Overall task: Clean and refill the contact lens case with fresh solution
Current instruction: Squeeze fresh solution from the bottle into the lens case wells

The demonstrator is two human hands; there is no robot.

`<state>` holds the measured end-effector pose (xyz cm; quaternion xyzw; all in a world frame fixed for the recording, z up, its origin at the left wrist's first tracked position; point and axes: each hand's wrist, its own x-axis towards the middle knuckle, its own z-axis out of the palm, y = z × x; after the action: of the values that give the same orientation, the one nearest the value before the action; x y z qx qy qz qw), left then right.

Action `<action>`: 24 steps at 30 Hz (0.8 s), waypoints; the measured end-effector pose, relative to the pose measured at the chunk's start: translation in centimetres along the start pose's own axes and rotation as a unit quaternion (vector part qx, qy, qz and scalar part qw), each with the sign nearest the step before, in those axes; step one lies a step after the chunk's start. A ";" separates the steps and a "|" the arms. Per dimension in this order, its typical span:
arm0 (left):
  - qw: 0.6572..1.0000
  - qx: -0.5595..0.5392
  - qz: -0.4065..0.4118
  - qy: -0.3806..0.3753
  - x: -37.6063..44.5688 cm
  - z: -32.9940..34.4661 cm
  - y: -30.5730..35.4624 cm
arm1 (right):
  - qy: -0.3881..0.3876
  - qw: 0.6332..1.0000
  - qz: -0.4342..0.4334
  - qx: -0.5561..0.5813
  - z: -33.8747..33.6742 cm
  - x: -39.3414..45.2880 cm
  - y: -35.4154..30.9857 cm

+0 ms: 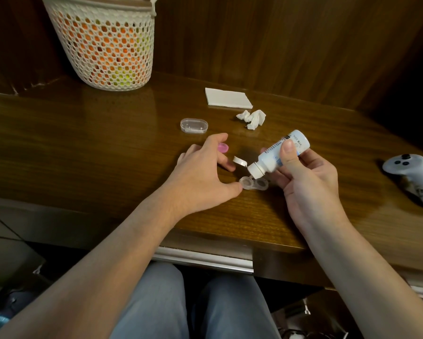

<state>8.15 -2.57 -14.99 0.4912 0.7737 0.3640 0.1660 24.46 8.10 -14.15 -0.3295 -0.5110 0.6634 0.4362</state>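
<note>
Dim, warm indoor lighting, darkening toward corners.
Glaring softly off the glossy worktop [122, 133]; bending wide-angle edges; blurring slightly at the bottom.

Your table [107, 148] is glossy varnished wood. The lens case [254, 184] looks like clear smooth plastic. That tissue [252, 118] is crumpled matt paper.

Left hand [200, 172]: fingers spread, palm down, forearm extended forward.
Right hand [303, 172]: fingers and thumb curled in a grip, wrist raised.
</note>
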 end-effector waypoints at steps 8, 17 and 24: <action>1.000 -0.002 0.001 0.001 0.1 0.0 0.0 | 0.007 1.000 0.006 0.001 0.1 -0.1 -0.1; 1.000 -0.006 0.006 0.001 0.1 0.1 -0.2 | 0.002 1.000 0.005 0.006 0.0 0.0 0.0; 1.000 -0.003 0.008 0.005 0.2 0.1 -0.3 | 0.007 1.000 0.003 0.006 0.1 0.0 0.0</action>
<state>7.95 -2.47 -15.25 0.4950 0.7695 0.3701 0.1607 24.39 8.10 -14.09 -0.3331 -0.5030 0.6654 0.4397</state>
